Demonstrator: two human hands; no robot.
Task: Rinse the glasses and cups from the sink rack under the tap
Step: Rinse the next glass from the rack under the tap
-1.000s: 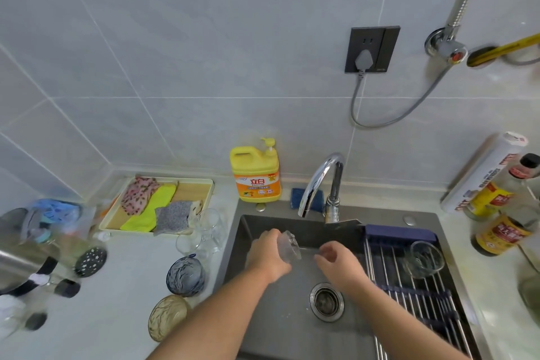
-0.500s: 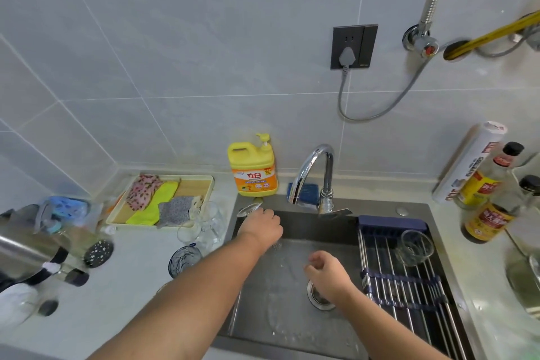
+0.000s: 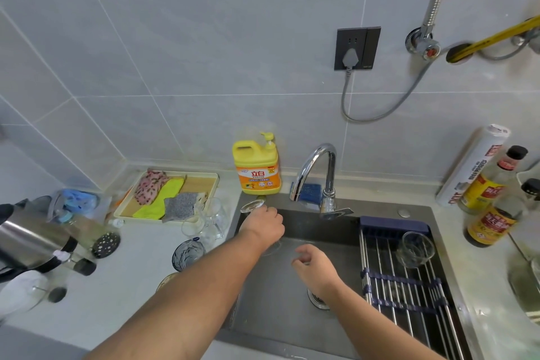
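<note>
Glass (image 3: pixel 252 207) gripped base-up by left hand (image 3: pixel 264 223) at sink (image 3: pixel 277 316) left edge; right hand (image 3: pixel 314 264) loosely curled, empty, mid-basin.

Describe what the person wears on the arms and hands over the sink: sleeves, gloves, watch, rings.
Nothing shows. The left hand and right hand are ungloved, with no rings seen. The left forearm and right forearm are bare down to the picture's lower edge: no sleeve, watch or bracelet in view.

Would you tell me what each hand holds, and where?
Left hand grips a clear glass round its middle, base up; right hand holds nothing.
</note>
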